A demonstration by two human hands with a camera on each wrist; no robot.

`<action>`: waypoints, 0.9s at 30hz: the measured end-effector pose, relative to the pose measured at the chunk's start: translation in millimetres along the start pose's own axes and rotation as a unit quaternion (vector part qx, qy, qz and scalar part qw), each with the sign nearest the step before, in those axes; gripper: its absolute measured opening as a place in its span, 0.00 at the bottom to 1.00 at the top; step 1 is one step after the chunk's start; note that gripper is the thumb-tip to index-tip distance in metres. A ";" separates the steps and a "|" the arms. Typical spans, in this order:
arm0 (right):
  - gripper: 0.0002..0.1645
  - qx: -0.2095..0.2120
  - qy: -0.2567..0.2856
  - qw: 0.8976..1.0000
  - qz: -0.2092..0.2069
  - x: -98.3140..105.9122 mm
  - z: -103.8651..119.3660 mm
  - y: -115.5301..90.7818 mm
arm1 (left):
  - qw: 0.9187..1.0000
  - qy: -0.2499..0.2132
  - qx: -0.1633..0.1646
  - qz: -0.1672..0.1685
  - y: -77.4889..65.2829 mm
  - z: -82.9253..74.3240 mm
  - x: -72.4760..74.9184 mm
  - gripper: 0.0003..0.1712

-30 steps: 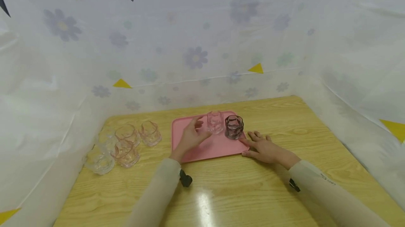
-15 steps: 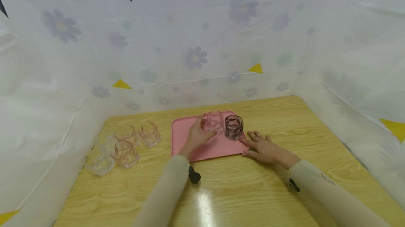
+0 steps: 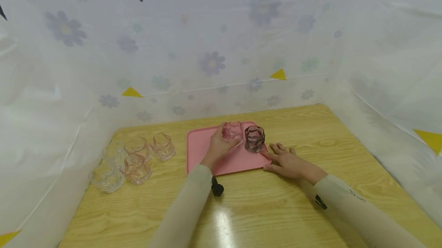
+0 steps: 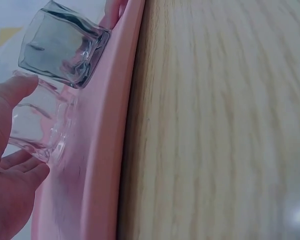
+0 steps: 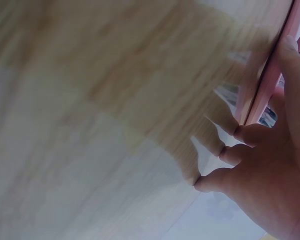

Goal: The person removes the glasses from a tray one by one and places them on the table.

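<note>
A clear glass (image 3: 233, 129) stands on the pink tray (image 3: 200, 140), tinted by the tray's colour in the head view. My left hand (image 3: 219, 146) holds it around the side. In the left wrist view its thumb (image 4: 24, 89) is on one side of the glass (image 4: 32, 117) and the fingers (image 4: 27, 167) on the other. A dark smoky glass (image 3: 254, 139) stands just right of it on the tray. My right hand (image 3: 288, 162) lies at the tray's right edge, thumb and index finger at the rim. In the right wrist view its other fingertips (image 5: 222, 150) touch the tabletop.
Left of the tray, several glasses stand grouped on the wooden table (image 3: 262, 209): pinkish ones (image 3: 136, 169) and clear ones (image 3: 108, 179). A white flowered sheet (image 3: 179, 48) hangs behind the table and along both sides.
My left hand has moved right to the clear glass and taken hold of it. The right hand, tray and dark glass keep their places.
</note>
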State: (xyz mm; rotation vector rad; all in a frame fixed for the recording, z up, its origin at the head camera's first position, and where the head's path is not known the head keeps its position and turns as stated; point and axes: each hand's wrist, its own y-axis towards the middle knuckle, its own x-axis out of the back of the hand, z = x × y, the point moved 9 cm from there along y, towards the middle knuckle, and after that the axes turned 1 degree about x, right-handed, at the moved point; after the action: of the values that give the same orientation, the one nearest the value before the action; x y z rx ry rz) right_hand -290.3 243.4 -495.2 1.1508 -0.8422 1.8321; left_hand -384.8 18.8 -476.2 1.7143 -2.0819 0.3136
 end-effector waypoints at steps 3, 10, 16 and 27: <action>0.44 0.001 0.004 1.000 0.000 0.3 0.7 0.1 | 1.000 -0.004 0.006 -0.003 2.7 0.5 -1.0 0.55; 0.44 -0.001 0.005 1.000 0.005 0.1 2.6 -0.4 | 1.000 -0.010 0.010 -0.009 5.5 0.7 -0.6 0.51; 0.44 -0.001 0.009 1.000 0.005 1.1 4.8 0.0 | 1.000 -0.009 0.006 -0.012 5.5 -0.4 1.8 0.47; 0.44 -0.009 0.000 1.000 0.009 0.1 2.3 0.3 | 1.000 -0.011 -0.010 -0.013 -4.2 3.3 23.1 0.47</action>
State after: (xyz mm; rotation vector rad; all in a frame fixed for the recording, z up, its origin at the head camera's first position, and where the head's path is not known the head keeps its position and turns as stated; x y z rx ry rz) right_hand -289.7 241.3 -494.3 1.1355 -0.8707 1.8345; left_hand -384.8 -3.8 -469.0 1.7400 -2.0681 0.2673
